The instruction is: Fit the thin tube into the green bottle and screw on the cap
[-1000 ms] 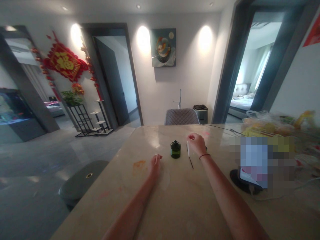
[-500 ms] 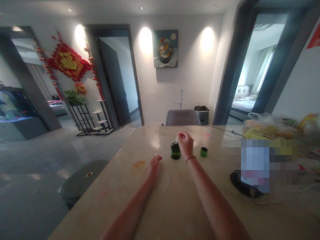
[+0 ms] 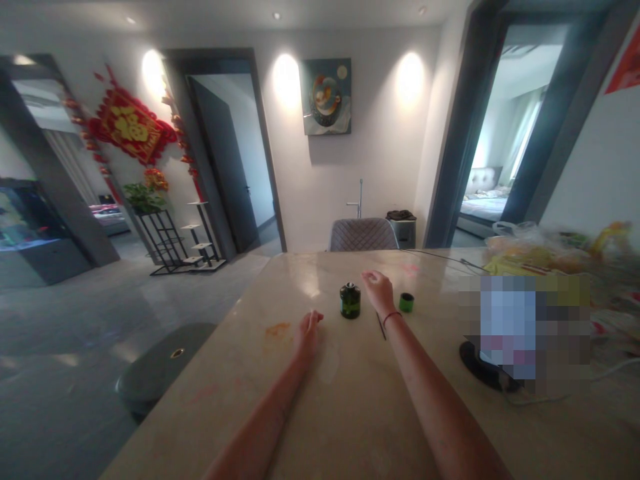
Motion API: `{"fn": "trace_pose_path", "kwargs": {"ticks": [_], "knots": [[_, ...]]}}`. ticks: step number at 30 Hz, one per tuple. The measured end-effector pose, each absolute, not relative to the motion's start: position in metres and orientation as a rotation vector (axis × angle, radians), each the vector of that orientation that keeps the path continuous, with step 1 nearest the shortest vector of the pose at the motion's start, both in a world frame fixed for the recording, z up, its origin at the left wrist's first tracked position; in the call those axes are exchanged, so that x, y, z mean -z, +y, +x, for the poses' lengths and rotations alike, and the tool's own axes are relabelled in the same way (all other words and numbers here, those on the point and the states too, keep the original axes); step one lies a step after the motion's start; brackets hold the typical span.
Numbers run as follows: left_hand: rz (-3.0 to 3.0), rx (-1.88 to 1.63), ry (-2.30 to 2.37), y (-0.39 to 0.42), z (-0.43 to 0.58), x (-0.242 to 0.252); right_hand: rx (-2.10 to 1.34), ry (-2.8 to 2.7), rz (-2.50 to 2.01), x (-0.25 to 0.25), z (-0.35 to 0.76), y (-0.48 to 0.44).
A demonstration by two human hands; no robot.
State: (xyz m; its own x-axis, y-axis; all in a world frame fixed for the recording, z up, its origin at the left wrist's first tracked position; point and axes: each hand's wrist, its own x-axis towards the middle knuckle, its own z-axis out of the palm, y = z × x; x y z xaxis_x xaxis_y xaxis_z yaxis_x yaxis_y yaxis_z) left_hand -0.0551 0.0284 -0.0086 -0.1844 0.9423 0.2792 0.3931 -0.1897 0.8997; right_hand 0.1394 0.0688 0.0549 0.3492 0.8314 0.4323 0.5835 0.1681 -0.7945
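Right hand (image 3: pixel 379 288) has drawn back from the green bottle (image 3: pixel 350 300) — fingers curled, hold unclear — left hand (image 3: pixel 307 330) outstretched.

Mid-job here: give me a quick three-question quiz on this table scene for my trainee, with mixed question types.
1. True or false: the green cap is screwed onto the dark green bottle.
2. Multiple choice: the right hand, holding a thin stick, is A) between the bottle and the cap, B) left of the bottle, C) off the table.
3. Fill in: the left hand rests on the table, to the ___ of the bottle.
Key: 1 false, the cap stands apart on the table, right of the right hand. 2 A. 3 left.
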Motion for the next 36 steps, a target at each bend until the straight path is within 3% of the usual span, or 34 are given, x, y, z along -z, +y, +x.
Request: {"fn": "trace_pose_path", "kwargs": {"ticks": [12,21,29,36], "knots": [[1.552,-1.377,1.554,0.026,-0.054,0.005,-0.290,-1.792,-2.174,-0.034,0.153,0.061],[1.563,-1.351,1.551,0.028,-0.055,0.006,-0.178,-1.864,-2.204,-0.034,0.131,0.051],[1.588,-1.351,1.498,0.026,-0.054,0.003,-0.406,-1.948,-2.176,-0.036,0.148,0.054],[1.597,-1.341,1.500,0.028,-0.055,0.005,-0.397,-1.922,-2.233,-0.033,0.147,0.055]]}}
